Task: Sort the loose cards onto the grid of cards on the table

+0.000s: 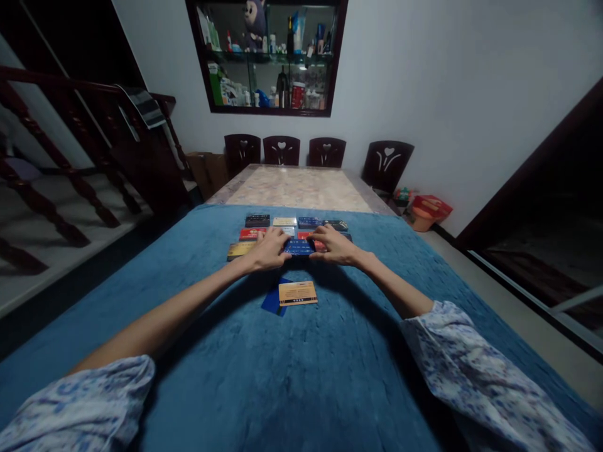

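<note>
Card (pixel 299 247), blue-faced, sits between left hand (pixel 268 250) and right hand (pixel 336 246), both clamped on its ends.

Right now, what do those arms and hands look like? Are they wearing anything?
The left sleeve and the right sleeve are loose, whitish fabric with a small blue-purple print. They look bunched up, leaving the slim forearms bare. The left hand and right hand wear no gloves. Fine details, like rings, are too small to tell.
</note>
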A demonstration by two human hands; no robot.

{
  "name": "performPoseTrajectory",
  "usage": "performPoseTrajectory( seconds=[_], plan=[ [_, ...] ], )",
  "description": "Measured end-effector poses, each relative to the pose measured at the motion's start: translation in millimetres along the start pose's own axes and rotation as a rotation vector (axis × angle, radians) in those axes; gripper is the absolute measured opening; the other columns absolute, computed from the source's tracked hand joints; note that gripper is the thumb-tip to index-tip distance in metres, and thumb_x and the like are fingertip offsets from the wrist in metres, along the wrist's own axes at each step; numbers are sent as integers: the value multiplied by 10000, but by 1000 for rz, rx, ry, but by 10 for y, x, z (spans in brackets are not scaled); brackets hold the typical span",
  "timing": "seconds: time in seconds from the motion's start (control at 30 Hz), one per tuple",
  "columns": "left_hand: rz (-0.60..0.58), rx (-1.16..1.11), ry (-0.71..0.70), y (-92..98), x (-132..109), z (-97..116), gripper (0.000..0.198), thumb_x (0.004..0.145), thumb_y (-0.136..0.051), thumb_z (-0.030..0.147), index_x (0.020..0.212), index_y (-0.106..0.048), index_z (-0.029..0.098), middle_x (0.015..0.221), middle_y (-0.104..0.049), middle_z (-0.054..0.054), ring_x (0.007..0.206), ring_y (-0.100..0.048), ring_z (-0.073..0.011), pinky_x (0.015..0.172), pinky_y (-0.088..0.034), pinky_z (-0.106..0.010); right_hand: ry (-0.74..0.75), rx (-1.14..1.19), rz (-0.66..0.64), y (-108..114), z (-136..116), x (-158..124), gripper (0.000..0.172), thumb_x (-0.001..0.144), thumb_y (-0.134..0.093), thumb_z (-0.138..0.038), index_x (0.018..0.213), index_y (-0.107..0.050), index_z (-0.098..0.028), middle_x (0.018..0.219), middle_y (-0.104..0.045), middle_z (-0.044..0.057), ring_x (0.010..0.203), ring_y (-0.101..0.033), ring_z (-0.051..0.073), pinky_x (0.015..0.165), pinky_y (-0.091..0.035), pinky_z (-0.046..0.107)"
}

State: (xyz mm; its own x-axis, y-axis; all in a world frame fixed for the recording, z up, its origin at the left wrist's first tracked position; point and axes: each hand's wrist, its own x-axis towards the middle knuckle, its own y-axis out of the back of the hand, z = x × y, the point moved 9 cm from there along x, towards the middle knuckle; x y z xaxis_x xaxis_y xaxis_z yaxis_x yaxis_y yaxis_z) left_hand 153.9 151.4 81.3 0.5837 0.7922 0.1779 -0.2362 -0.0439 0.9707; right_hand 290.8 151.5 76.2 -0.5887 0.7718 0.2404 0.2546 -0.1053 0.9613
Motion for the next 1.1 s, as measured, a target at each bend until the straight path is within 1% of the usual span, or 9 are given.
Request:
performPoseTrajectory(
  seconds=[0.23, 0.37, 0.5, 0.7, 0.8, 0.9, 1.0, 1.1],
  plan=[
    [6, 42, -15, -27, 296, -1, 374, 838, -599, 362, 1180, -638, 215, 1214, -561, -134, 1214, -444, -359, 977, -376, -541, -21, -16, -2, 54, 226, 69, 473, 845, -707, -454, 1231, -679, -181, 1147, -604, 135, 1085, -499, 304, 961, -440, 457],
    [-5, 71, -20, -59, 458, 25, 383, 845, -589, 350, 1191, -638, 194, 1242, -556, -152, 1226, -445, -358, 990, -366, -539, -64, -63, -30, 55, 394, 111, 504, 831, -716, -435, 1256, -668, -168, 1160, -602, 149, 1088, -498, 316, 951, -444, 450],
    [-19, 71, -22, -101, 618, 35, 373, 845, -597, 360, 1175, -645, 192, 1230, -564, -147, 1191, -459, -352, 989, -369, -531, -82, -86, -49, 34, 539, 158, 523, 827, -713, -431, 1275, -657, -168, 1177, -600, 155, 1095, -498, 315, 945, -445, 443],
    [-39, 69, -13, -197, 877, -20, 396, 815, -628, 365, 1178, -641, 205, 1233, -565, -132, 1205, -446, -361, 983, -370, -536, -158, -124, -74, 1, 773, 245, 555, 821, -706, -436, 1297, -638, -159, 1204, -591, 162, 1113, -500, 317, 920, -454, 421],
    [-48, 78, -5, -225, 981, -38, 416, 818, -618, 344, 1198, -638, 176, 1254, -553, -155, 1216, -444, -371, 981, -368, -538, -184, -137, -93, -18, 858, 295, 549, 822, -702, -433, 1293, -641, -157, 1194, -597, 161, 1109, -509, 320, 914, -458, 411],
    [-57, 94, 11, -239, 1071, -63, 437, 825, -613, 325, 1219, -634, 137, 1262, -542, -184, 1228, -439, -380, 976, -368, -538, -215, -147, -103, -34, 943, 353, 565, 827, -703, -417, 1324, -627, -161, 1221, -593, 174, 1154, -498, 341, 920, -460, 414],
    [-59, 89, 17, -248, 1166, -95, 412, 834, -604, 313, 1211, -638, 150, 1265, -540, -172, 1241, -429, -374, 987, -363, -536, -261, -154, -114, -47, 1035, 413, 581, 827, -718, -384, 1358, -605, -176, 1243, -592, 181, 1206, -482, 358, 927, -465, 416],
    [-67, 86, 39, -270, 1264, -142, 399, 835, -597, 299, 1205, -636, 157, 1272, -541, -170, 1258, -419, -373, 1002, -359, -547, -297, -165, -128, -53, 1107, 473, 548, 840, -719, -359, 1354, -608, -204, 1258, -597, 174, 1211, -494, 357, 927, -473, 420]
  ],
)
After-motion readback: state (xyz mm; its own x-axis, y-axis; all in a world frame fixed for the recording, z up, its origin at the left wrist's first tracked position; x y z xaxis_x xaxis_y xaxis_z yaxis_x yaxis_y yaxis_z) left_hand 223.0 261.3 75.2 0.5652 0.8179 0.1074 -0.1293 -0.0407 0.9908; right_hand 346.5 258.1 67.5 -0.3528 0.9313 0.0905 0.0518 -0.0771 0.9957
